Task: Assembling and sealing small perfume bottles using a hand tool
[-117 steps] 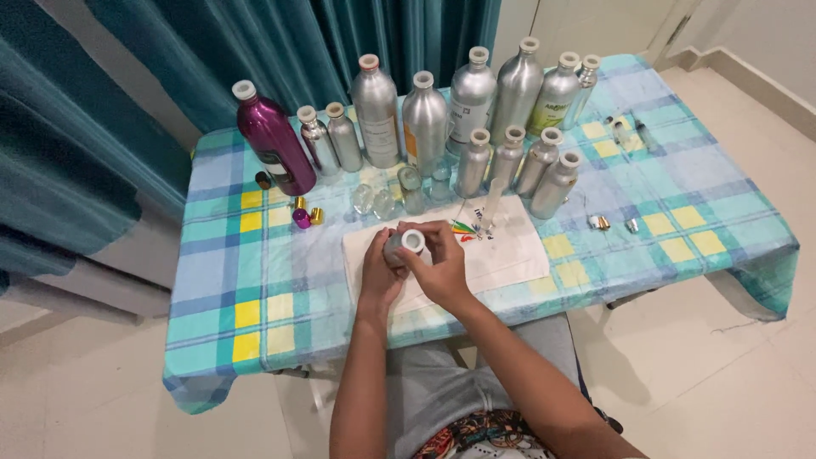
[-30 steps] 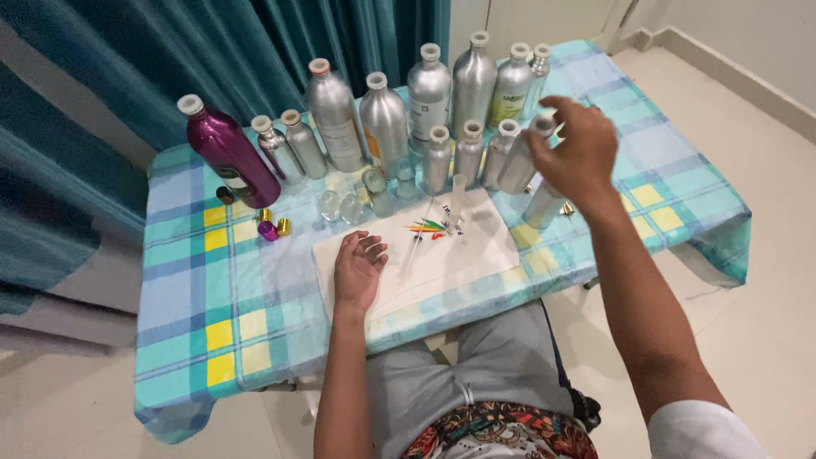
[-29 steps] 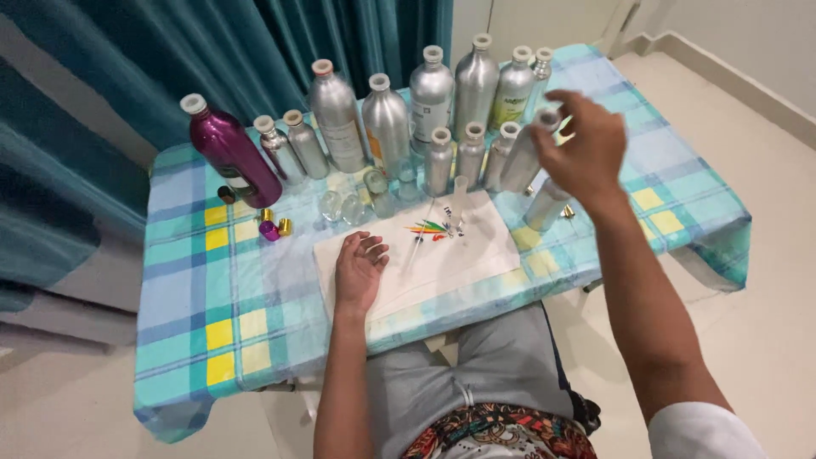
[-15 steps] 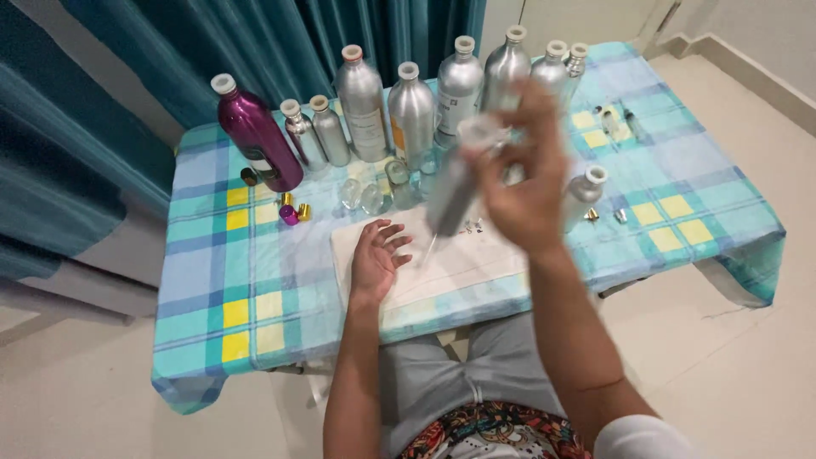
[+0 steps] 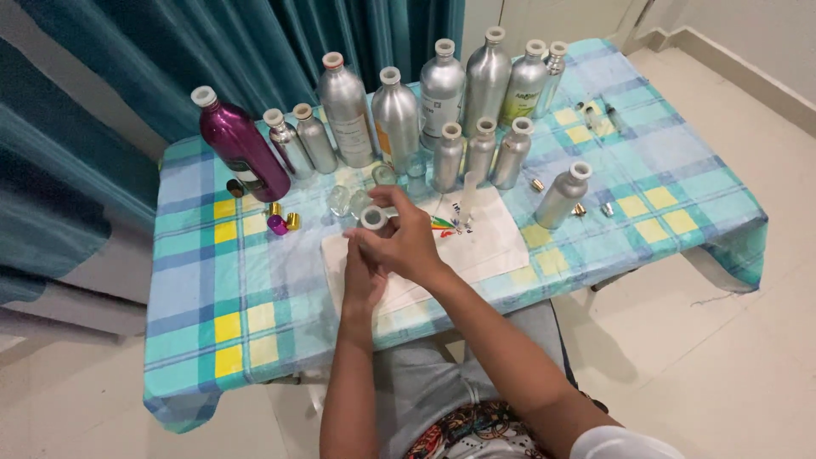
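Hands meeting over a white cloth [image 5: 501,246] near the tabletop [image 5: 255,297] edge: left hand [image 5: 364,274] wraps a small silver bottle [image 5: 374,219] upright while right hand [image 5: 406,242] pinches its white-capped top, far bottles [image 5: 442,85] standing behind.

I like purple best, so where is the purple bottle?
In the head view, the purple bottle stands at the far left end of the bottle row, near the curtain, with a small silver bottle right beside it.

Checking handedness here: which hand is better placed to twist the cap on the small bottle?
Probably right: the right hand has fingers over the white cap, while the left hand grips underneath.
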